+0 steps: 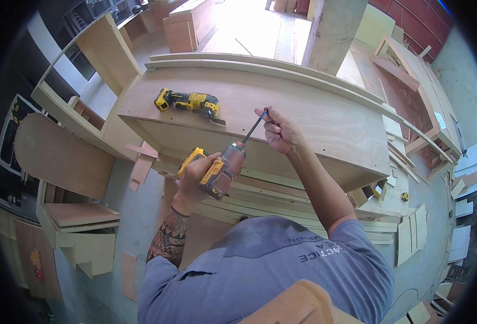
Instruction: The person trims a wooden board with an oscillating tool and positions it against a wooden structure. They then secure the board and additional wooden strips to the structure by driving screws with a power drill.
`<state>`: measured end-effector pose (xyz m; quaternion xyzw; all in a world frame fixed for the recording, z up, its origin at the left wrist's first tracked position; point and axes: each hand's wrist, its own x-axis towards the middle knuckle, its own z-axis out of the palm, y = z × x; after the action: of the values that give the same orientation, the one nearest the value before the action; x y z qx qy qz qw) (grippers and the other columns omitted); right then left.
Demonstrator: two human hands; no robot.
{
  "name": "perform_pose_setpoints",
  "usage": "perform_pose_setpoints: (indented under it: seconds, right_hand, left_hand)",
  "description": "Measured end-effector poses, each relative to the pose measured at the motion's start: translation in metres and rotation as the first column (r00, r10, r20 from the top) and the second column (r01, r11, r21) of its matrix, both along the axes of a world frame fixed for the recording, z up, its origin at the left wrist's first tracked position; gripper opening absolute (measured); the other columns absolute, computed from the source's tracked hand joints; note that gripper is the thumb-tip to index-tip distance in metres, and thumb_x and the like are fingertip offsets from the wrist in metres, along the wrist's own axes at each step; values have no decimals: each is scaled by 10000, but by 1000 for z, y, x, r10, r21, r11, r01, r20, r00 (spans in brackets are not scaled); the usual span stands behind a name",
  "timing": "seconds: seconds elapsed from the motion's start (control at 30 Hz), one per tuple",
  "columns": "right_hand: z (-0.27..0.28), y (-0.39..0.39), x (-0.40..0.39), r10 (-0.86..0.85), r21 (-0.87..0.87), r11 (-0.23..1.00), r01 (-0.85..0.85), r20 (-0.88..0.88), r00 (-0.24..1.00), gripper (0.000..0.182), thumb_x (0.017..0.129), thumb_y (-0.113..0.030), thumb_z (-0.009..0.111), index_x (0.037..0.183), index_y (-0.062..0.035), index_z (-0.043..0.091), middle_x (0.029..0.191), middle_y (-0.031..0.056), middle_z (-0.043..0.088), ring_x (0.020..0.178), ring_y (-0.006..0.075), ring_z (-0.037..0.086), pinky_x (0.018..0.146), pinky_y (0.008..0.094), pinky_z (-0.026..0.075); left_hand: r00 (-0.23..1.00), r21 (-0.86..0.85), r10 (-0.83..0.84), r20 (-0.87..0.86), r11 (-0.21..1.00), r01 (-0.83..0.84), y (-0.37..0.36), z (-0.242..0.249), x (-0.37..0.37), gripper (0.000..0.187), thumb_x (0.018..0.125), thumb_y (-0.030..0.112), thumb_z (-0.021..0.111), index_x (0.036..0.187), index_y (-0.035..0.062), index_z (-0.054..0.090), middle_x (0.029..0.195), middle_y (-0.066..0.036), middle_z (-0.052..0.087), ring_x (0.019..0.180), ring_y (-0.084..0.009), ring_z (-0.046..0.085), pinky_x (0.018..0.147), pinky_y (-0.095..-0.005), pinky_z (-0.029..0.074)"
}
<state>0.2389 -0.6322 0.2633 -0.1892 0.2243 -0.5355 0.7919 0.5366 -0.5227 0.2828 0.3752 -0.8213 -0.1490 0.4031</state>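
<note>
My left hand (196,174) is wrapped round the grip of a yellow and black cordless impact driver (225,175), its nose pointing up and to the right. A long dark driver bit (253,128) sticks out of the chuck. At the bit's far end, my right hand (282,132) is closed, pinching the bluish tip between thumb and finger. Whether a screw is also in that pinch cannot be made out. Both hands are over the front edge of a long wooden cabinet (325,116). A yellow cordless oscillating multi-tool (195,102) lies on the cabinet, left of my right hand.
Long wooden strips (271,67) run along the cabinet's back edge. A curved wooden panel (60,151) and box-like pieces (89,237) stand at the left. Offcuts (413,233) lie on the floor at the right, near a tape measure (405,196). A pillar (335,38) rises behind.
</note>
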Motion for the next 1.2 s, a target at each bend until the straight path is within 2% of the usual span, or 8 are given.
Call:
perform_pose_setpoints:
  seconds: [0.4, 0.7, 0.83, 0.87, 0.9, 0.93, 1.0, 1.2]
  right_hand:
    - [-18, -15, 3, -71, 31, 997, 70, 12, 997, 185, 1155, -259, 573, 1165, -82, 628, 1283, 140, 756, 560, 20, 403, 465, 194, 319]
    - [-6, -99, 19, -81, 10, 997, 80, 119, 990, 205, 1148, -309, 589, 1192, -114, 633, 1138, 54, 764, 553, 30, 397, 456, 205, 315]
    - [-32, -173, 3, -119, -51, 992, 116, -60, 991, 267, 1140, -365, 603, 1179, -113, 681, 1134, 37, 763, 612, 61, 468, 527, 217, 394]
    - [-46, -193, 0, -369, -215, 929, 300, -496, 786, 273, 1108, -361, 651, 1184, -103, 694, 1159, 50, 751, 664, 118, 537, 591, 268, 461]
    - [-54, -204, -4, -557, -436, 821, 369, -755, 346, 288, 1076, -357, 699, 1190, -93, 707, 1185, 63, 739, 716, 176, 605, 655, 318, 527]
    - [-51, -205, -13, -562, -439, 817, 373, -749, 350, 288, 1076, -357, 699, 1190, -93, 707, 1185, 63, 739, 716, 176, 605, 655, 318, 527]
    - [-41, -200, -39, -648, -761, 645, -70, -497, -577, 323, 968, -285, 804, 1215, -92, 729, 1230, 93, 698, 968, 290, 673, 865, 426, 575]
    - [-35, -249, -83, -624, -557, 748, -361, -405, -668, 345, 856, -169, 854, 1184, -121, 758, 1241, 67, 690, 1219, 331, 594, 1064, 442, 509]
  left_hand:
    - [996, 55, -48, 72, 997, 44, -27, 9, 3, 564, 769, 161, 923, 1281, 49, 717, 961, -134, 775, 856, -309, 761, 756, -390, 593]
    - [812, -388, 176, 557, 919, 67, -107, 58, -4, 387, 917, 139, 714, 1300, 102, 670, 851, -53, 670, 807, -248, 725, 701, -388, 572]
    - [724, -495, 266, 636, 861, 118, -172, 48, -14, 351, 950, 149, 662, 1300, 127, 665, 857, -43, 677, 814, -232, 731, 709, -373, 579]
    - [716, -493, 268, 644, 862, 121, -190, 42, -16, 332, 953, 149, 662, 1284, 124, 664, 852, -52, 692, 803, -246, 737, 705, -377, 588]
    - [711, -496, 271, 648, 859, 125, -204, 36, -17, 332, 953, 149, 662, 1284, 124, 664, 852, -52, 692, 803, -246, 737, 705, -377, 588]
    - [692, -492, 287, 663, 864, 112, -217, 31, -19, 314, 955, 148, 663, 1268, 122, 663, 852, -56, 700, 801, -256, 740, 702, -377, 591]
    - [642, -481, 309, 702, 870, 107, -234, 24, -25, 270, 952, 149, 672, 1219, 116, 661, 864, -66, 722, 821, -267, 753, 703, -381, 602]
    - [530, -406, 268, 804, 899, 162, -258, 1, -41, 343, 923, 140, 690, 1263, 123, 647, 892, -59, 716, 849, -251, 747, 731, -377, 593]
